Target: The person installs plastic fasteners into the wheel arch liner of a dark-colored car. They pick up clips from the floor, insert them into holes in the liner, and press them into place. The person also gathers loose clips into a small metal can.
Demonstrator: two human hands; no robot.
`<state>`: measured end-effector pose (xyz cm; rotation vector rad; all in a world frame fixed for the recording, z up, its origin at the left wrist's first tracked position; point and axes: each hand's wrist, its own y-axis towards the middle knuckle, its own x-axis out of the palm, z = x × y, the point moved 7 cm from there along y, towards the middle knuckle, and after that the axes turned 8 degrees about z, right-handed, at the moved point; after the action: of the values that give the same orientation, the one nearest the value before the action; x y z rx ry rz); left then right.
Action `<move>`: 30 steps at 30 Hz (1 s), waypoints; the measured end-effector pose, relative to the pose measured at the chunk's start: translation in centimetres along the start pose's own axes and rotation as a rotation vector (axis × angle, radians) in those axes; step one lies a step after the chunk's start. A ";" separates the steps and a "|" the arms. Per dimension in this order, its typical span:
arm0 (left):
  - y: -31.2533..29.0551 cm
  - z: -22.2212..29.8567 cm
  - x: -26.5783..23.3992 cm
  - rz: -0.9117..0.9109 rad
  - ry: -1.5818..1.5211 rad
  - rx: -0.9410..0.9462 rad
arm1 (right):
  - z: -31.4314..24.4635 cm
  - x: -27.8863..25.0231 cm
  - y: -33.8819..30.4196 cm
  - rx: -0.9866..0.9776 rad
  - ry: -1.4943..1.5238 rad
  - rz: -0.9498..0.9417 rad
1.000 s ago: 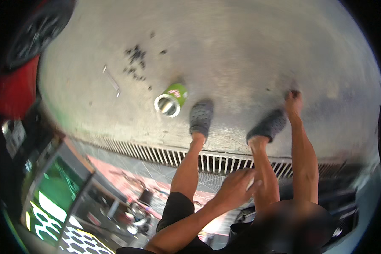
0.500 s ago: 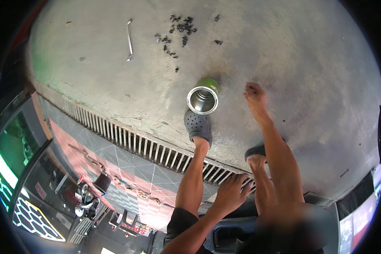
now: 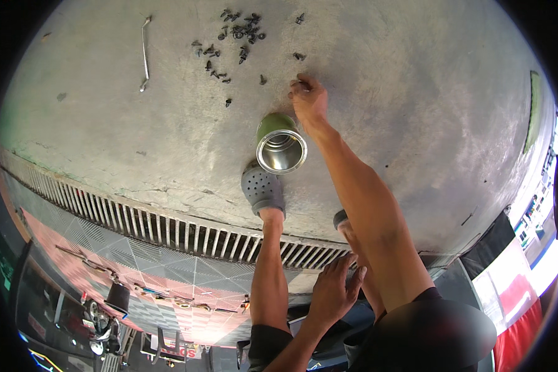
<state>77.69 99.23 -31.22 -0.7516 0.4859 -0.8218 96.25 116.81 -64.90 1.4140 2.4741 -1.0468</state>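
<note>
My curled right hand, its contents unclear, has swung beyond the green can at its near left, seemingly bringing the black fasteners ahead-left within reach, while my left hand hangs loose.

The curled right hand hides its palm. Its arm covers most of one shoe by the near edge of the floor.
</note>
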 end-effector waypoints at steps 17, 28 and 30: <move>1.7 -1.9 -10.6 0.657 -0.690 -0.221 | -11.6 -4.7 -9.9 -0.233 -0.236 -0.341; 1.9 -0.3 -13.0 0.706 -0.221 0.026 | -12.7 -10.6 -25.7 0.492 0.007 -1.077; 1.8 -0.8 -12.8 0.717 -0.327 -0.082 | -12.8 -10.7 -25.2 0.477 -0.036 -1.098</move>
<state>70.45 109.90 -31.80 -0.7011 0.4499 -0.0087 85.31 108.60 -37.94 -0.1116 3.0791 -1.8530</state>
